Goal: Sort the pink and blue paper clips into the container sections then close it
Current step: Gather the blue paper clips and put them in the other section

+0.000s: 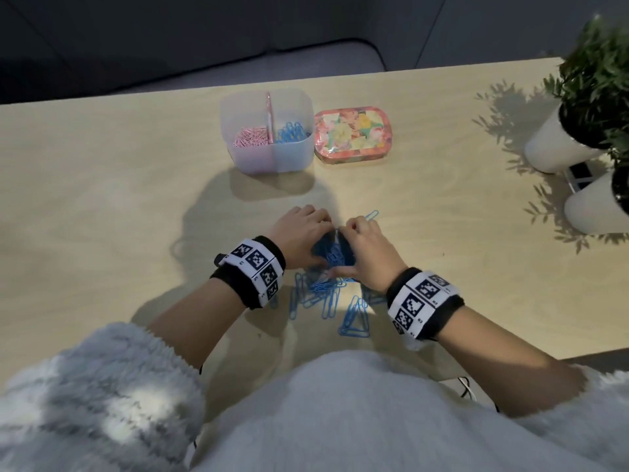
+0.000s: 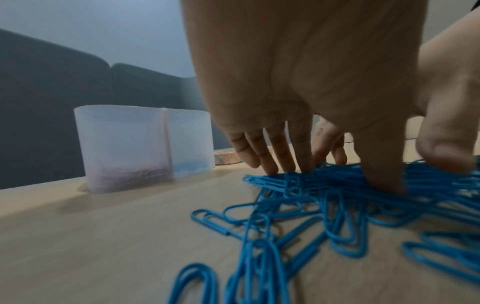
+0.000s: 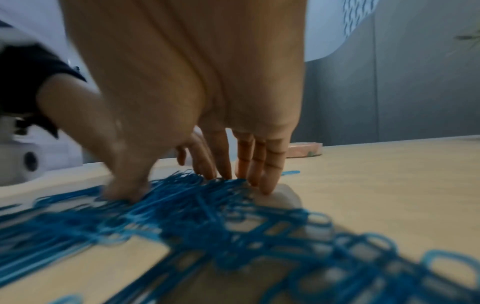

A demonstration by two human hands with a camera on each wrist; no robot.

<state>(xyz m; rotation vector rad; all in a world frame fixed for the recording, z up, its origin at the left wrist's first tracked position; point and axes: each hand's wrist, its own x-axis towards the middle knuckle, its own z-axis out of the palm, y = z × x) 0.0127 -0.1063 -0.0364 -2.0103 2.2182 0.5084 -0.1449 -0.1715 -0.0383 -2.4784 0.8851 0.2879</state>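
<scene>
A heap of blue paper clips (image 1: 335,255) lies near the table's front edge, between my two hands. My left hand (image 1: 306,229) and right hand (image 1: 364,240) stand over it with wrists raised. In the left wrist view the left hand (image 2: 332,174) has straight fingers (image 2: 275,162) on the heap's far side and its thumb pressing on top. The right hand (image 3: 187,185) does the same from the other side. More blue clips (image 1: 326,299) lie loose below my wrists. The translucent container (image 1: 269,161) holds pink clips (image 1: 250,137) left of its divider and blue clips (image 1: 292,131) right of it. The floral lid (image 1: 352,132) lies beside it.
One stray blue clip (image 1: 371,215) lies just beyond my right hand. Two white plant pots (image 1: 558,146) (image 1: 595,207) stand at the table's right edge with a small black and white object (image 1: 580,175) between them. A dark sofa lies beyond the far edge.
</scene>
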